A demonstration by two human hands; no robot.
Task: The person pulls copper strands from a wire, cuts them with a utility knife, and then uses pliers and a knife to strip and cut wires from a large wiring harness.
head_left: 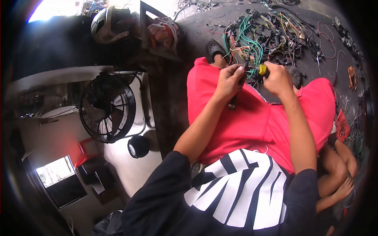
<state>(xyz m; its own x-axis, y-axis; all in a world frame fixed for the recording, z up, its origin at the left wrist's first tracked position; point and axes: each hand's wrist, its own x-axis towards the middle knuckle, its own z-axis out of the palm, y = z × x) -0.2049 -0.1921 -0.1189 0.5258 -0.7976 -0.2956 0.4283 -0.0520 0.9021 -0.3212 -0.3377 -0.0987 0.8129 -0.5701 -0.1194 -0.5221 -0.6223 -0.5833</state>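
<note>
My left hand (230, 80) is closed, thumb and fingers pinching a dark wire connector (246, 67) above my lap. A dark length with a shiny end (232, 104) hangs below that hand. In my right fist is a tool with a yellow and black handle (263, 70), its thin front end pointing left at the connector. Both hands are close together. Green wires (256, 53) run from beside the hands into a big tangled heap of wire harnesses (275, 35) on the floor ahead.
A black fan (107, 108) and a round black lamp-like object (138, 146) stand to the left. A helmet (112, 25) lies at upper left. At right are a red bag (342, 126) and another person's bent legs and hand (344, 188). Loose wires (328, 41) lie nearby.
</note>
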